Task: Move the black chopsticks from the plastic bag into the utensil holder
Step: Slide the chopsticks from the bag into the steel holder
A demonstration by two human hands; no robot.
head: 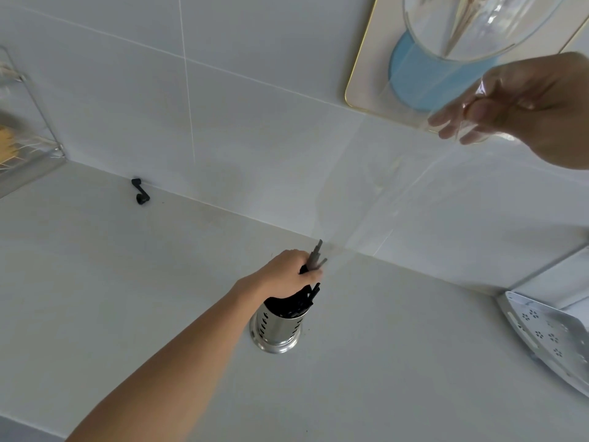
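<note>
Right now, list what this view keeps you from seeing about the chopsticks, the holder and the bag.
- Chopsticks: middles hidden by the left hand gripping them; count unclear.
- Chopstick tops: blurred behind the clear plastic bag.
- Utensil holder: far rim hidden by the left hand and wrist; bottom inside too dark to see.
- Bag's top: bunched in the right hand; opening not visible.
- Right wrist: cut off by the frame's right edge.

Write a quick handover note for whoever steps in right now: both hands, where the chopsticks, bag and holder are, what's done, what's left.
Left hand grips the black chopsticks, their lower ends already inside the utensil holder on the counter.
Right hand holds the clear plastic bag up; the bag's lower end appears to sit over the chopstick tops.
Done: chopsticks lowered into the holder.
Left: release them, pull the bag clear.
</note>
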